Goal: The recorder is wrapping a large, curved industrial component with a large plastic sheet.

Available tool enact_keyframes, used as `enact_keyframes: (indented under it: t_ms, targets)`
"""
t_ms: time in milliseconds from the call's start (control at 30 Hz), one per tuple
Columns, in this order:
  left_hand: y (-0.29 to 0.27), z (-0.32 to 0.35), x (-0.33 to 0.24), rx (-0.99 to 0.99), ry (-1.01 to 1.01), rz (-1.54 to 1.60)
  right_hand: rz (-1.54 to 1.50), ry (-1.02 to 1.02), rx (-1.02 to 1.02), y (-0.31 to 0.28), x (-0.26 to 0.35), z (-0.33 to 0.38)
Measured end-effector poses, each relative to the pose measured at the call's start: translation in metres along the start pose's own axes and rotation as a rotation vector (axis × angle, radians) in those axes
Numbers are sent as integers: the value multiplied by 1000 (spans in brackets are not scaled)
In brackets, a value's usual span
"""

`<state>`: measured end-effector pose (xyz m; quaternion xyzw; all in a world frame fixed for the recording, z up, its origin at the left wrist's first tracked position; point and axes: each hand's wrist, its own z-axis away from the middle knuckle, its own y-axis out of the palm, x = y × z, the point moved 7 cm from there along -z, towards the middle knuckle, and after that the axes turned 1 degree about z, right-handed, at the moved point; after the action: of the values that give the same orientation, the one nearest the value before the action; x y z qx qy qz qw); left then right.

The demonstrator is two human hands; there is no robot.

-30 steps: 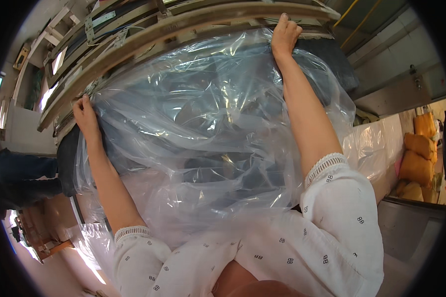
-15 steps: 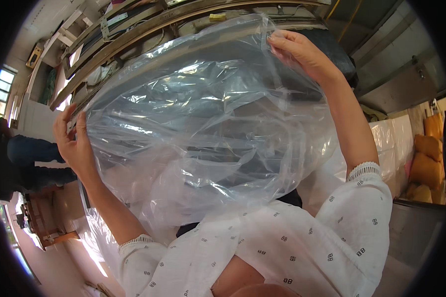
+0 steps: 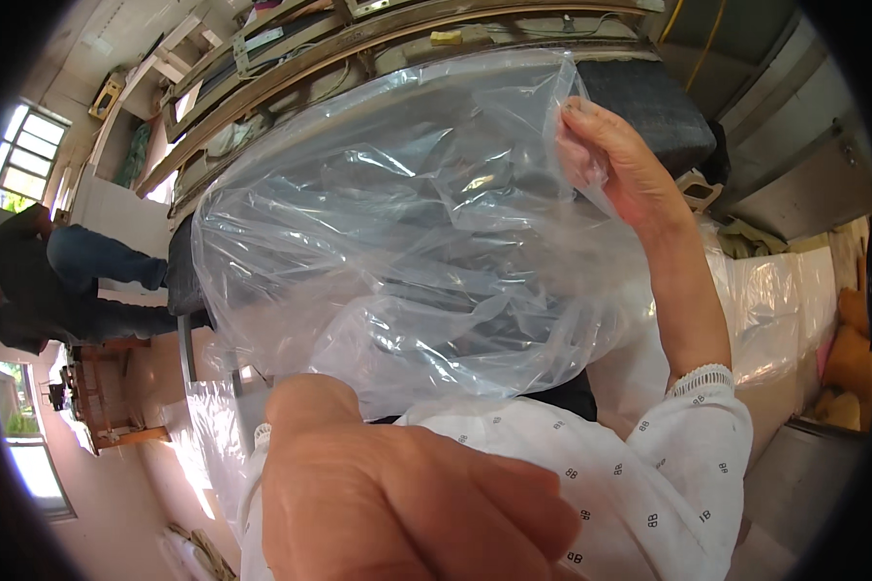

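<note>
Clear plastic film (image 3: 407, 261) lies loosely crumpled across the dark desk (image 3: 649, 107) in the middle of the scene, its near folds reaching toward the wearer's white shirt (image 3: 630, 455). Whether it is a bag or a single sheet cannot be told; the desk shows darkly through it. The right hand (image 3: 610, 160) has its grip closed on the film near its far right corner, pinching it. The left hand (image 3: 407, 494), large and very near, is cut off by the lower edge; its fingertips are hidden, so the state of its grip cannot be told. At the right, orange bundles (image 3: 848, 339) are partly lost in the black rim. Beyond the film runs a wooden rail (image 3: 358, 41), a small yellow block (image 3: 446, 38) just beside it. At the left, a co-worker (image 3: 29, 281) in dark clothes is near a bright window (image 3: 31, 155).
</note>
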<state>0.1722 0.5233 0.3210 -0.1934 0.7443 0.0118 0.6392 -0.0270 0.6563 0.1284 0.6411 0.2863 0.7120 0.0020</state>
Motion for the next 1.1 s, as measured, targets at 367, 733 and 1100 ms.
enact_keyframes:
  t_ms: [367,733,1100]
  targets:
    - [-3,0,14,126,-226,407,-106,-19,18,11,-9,-2]
    - [14,-30,33,866,198,1059,-156,-96,77,26,-10,0]
    - [31,-70,100,1048,220,873,-46,-164,-20,23,-23,20]
